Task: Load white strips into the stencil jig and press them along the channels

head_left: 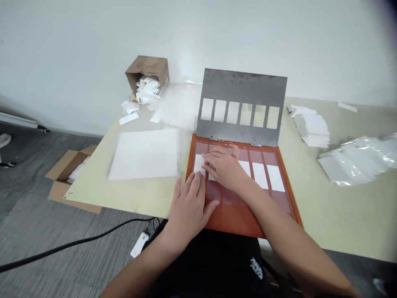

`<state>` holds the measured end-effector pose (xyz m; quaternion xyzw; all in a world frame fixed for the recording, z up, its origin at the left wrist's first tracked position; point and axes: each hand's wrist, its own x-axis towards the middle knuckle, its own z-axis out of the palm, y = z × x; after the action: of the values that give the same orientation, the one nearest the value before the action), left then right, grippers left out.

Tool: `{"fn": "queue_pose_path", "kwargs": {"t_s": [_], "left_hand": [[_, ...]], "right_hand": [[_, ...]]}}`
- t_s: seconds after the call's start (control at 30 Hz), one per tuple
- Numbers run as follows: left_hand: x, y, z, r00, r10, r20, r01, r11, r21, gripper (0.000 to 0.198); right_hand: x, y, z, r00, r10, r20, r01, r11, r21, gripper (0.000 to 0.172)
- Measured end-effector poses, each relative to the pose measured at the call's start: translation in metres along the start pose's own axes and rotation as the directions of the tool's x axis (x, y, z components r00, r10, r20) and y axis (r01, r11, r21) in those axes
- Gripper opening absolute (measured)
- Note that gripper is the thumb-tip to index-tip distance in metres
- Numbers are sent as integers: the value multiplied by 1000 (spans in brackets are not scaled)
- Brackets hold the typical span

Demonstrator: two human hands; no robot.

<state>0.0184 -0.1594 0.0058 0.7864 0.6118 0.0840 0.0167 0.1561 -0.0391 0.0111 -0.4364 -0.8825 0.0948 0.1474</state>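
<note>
- White lettering on the black cloth garment is too stylised to read; small marks on the white plastic device below the table are too tiny
- The flat orange-brown rectangular tray, its hinged grey metal lid raised, sits at the front edge of the pale yellow table
- Bare tabletop lies right of the tray, before the fanned white card stack and clear plastic-wrapped bundles; left, only a narrow gap parts tray and white sheet stack
- The leftmost white rectangular card lies in the tray's row; the left hand has fingers straight, unclenched, tips at its lower edge
- The right hand bends its fingers over that card's right side, hiding neighbouring cards; whether it pinches anything, I cannot tell
- The bundles are cut off at right
</note>
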Motion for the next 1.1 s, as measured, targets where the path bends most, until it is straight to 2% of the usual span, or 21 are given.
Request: {"fn": "queue_pose_path", "kwargs": {"t_s": [0.27,0.5,0.67,0.83,0.97,1.1], "left_hand": [[4,4,-5,999,-19,47,16,998,56,70],[7,7,-5,998,-37,40,35,998,49,71],[9,8,-6,998,-41,46,40,999,34,71],[8,11,-5,998,-52,48,49,998,45,72],[9,12,-5,997,-56,46,54,998,41,74],[10,12,-7,997,-62,52,60,998,32,73]], "right_hand": [[0,2,1,1000,2,-23,-1,999,33,13],[2,4,0,999,38,-18,-37,998,59,14],[2,4,0,998,62,26,-62,998,5,36],[1,2,3,998,42,56,-42,999,-8,41],[2,2,6,1000,19,-15,-18,996,85,40],[6,5,13,989,-1,-149,30,981,193,40]]}}
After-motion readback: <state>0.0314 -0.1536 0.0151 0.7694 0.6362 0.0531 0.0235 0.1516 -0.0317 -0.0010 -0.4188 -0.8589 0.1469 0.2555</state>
